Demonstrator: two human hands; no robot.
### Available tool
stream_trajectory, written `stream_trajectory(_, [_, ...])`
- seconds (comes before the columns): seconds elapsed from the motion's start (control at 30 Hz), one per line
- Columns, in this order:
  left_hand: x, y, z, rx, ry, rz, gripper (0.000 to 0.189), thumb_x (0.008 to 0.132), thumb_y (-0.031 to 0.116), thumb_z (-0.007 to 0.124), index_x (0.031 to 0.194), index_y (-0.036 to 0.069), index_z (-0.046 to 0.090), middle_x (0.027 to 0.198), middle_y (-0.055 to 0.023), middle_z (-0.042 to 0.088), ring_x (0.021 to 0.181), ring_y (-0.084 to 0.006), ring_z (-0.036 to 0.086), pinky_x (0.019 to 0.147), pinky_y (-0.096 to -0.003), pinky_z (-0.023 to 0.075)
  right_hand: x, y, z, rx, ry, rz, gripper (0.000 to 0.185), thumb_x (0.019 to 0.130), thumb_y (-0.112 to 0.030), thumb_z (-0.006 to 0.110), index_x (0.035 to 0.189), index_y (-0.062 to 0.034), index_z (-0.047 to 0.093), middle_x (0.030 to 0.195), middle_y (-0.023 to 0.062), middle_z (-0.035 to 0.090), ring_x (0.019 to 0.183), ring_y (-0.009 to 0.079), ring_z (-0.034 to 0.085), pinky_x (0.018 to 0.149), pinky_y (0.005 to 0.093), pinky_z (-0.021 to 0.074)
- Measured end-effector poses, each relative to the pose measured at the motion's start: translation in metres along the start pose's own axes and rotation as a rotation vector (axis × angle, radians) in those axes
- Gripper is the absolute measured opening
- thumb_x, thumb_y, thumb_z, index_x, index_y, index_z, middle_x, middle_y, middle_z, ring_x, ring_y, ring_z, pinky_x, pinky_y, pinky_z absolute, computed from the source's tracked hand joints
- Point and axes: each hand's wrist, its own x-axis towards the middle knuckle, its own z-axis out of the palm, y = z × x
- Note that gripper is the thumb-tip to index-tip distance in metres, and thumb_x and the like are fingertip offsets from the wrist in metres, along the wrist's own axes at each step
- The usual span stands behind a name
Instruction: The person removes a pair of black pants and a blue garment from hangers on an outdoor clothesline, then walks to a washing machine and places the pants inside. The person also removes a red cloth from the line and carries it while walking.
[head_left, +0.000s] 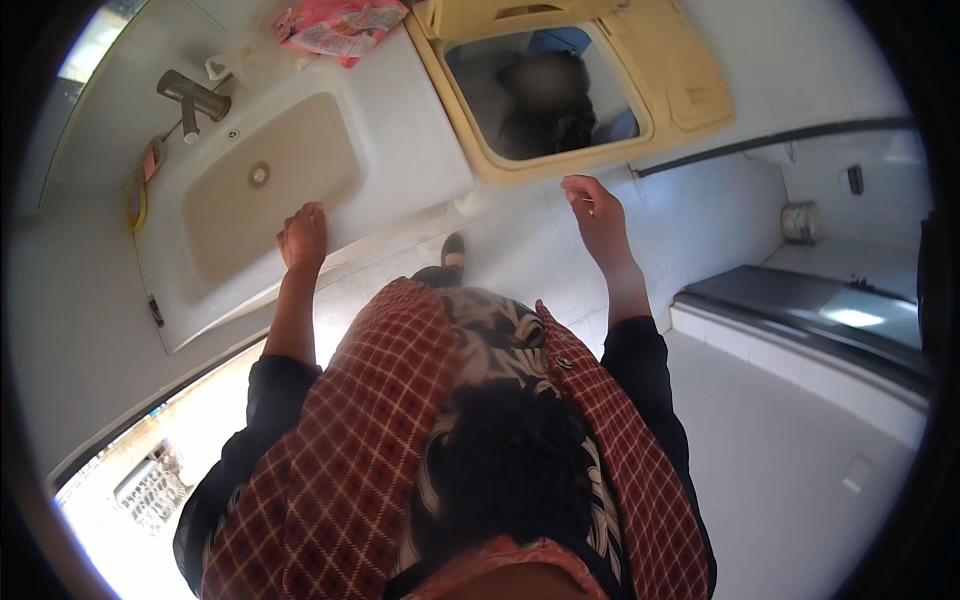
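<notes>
My left hand (303, 235) is over the near rim of a white washbasin (420, 150), its fingers curled; whether it touches the rim or holds something small, I cannot tell. A metal faucet (193, 97) stands at the basin's far left, and a round drain (259, 175) shows in the bowl. To the right, my right hand (592, 206) hangs in the air just below a yellow-framed opening (525, 169) with a dark, mirror-like inside. Its fingers are loosely bent, and nothing plain shows in them.
A pink printed plastic bag (341, 28) lies on the basin's back corner. Yellow-rimmed and pink items (137, 202) sit at its left edge. On the right are a tiled ledge (750, 349) with a dark glossy panel (810, 300) and a white tub (801, 223). A shoe (453, 251) shows on the tiled floor.
</notes>
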Motion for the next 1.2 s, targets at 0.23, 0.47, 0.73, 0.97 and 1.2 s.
stream_trajectory(0.23, [0.051, 0.039, -0.004, -0.180, -0.071, 0.218, 0.024, 0.093, 0.023, 0.058, 0.111, 0.013, 0.070, 0.113, -0.0141, 0.070, 0.109, -0.0341, 0.063, 0.097, -0.0442, 0.0485, 0.138, 0.001, -0.009, -0.223, -0.102, -0.016, 0.021, 0.096, -0.012, 0.060, 0.115, -0.0043, 0.066, 0.106, 0.0090, 0.072, 0.098, 0.0188, 0.069, 0.086, 0.0295, 0.0522])
stream_trajectory(0.47, [0.072, 0.082, -0.007, -0.239, -0.031, 0.177, 0.021, 0.091, 0.019, 0.062, 0.110, 0.010, 0.068, 0.111, -0.0112, 0.069, 0.110, -0.0322, 0.061, 0.100, -0.0434, 0.0450, 0.260, 0.036, 0.014, -0.396, -0.592, 0.019, 0.031, 0.093, -0.014, 0.065, 0.122, -0.0038, 0.061, 0.116, 0.0171, 0.068, 0.107, 0.0308, 0.066, 0.092, 0.0368, 0.0517])
stream_trajectory(0.73, [0.074, 0.103, -0.019, -0.219, 0.141, -0.152, 0.016, 0.090, 0.017, 0.063, 0.103, 0.009, 0.069, 0.105, -0.0128, 0.069, 0.102, -0.0327, 0.064, 0.091, -0.0420, 0.0500, 0.333, 0.103, 0.073, -0.734, -1.092, -0.164, 0.046, 0.089, -0.019, 0.068, 0.132, -0.0059, 0.057, 0.126, 0.0229, 0.062, 0.119, 0.0407, 0.058, 0.101, 0.0455, 0.0468])
stream_trajectory(0.97, [0.085, 0.126, -0.015, -0.153, 0.212, -0.299, 0.016, 0.089, 0.016, 0.062, 0.102, 0.009, 0.069, 0.098, -0.0116, 0.070, 0.094, -0.0312, 0.067, 0.083, -0.0402, 0.0528, 0.363, 0.171, 0.126, -0.871, -1.234, -0.509, 0.053, 0.084, -0.026, 0.073, 0.133, -0.0131, 0.058, 0.135, 0.0173, 0.058, 0.126, 0.0369, 0.054, 0.104, 0.0451, 0.0464])
stream_trajectory(1.2, [0.095, 0.131, -0.002, -0.160, 0.229, -0.365, 0.011, 0.089, 0.017, 0.057, 0.094, 0.010, 0.065, 0.088, -0.0100, 0.066, 0.090, -0.0311, 0.064, 0.080, -0.0427, 0.0512, 0.364, 0.185, 0.160, -1.205, -1.254, -0.778, 0.059, 0.077, -0.037, 0.077, 0.130, -0.0185, 0.060, 0.139, 0.0150, 0.053, 0.131, 0.0330, 0.050, 0.105, 0.0474, 0.0445])
